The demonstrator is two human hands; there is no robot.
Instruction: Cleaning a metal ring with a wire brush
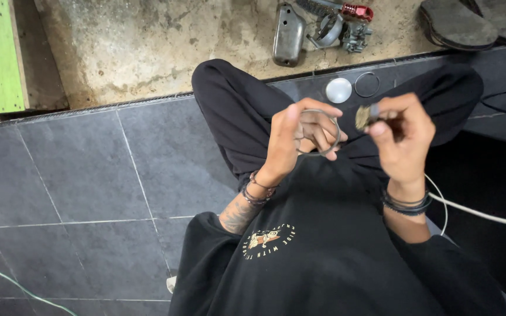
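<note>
Fingers (314,126) of the left hand (291,140) curl around a thin metal ring (330,131), gripping it in front of the chest. Fingers of the right hand (402,137) pinch a small, dirty brush-like part (364,117) just beside the ring, the two not clearly touching. Both hands hover above the person's crossed legs in black trousers (229,111). On the dark tiled floor (89,169) beyond the knees lie a round silver disc (339,90) and a second thin ring (367,84), close together. Farther off, on the concrete (147,41), sit a grey metal housing (288,35) and a cluster of engine parts with a red piece (346,23). A white cable (481,213) runs past the right wrist.
</note>
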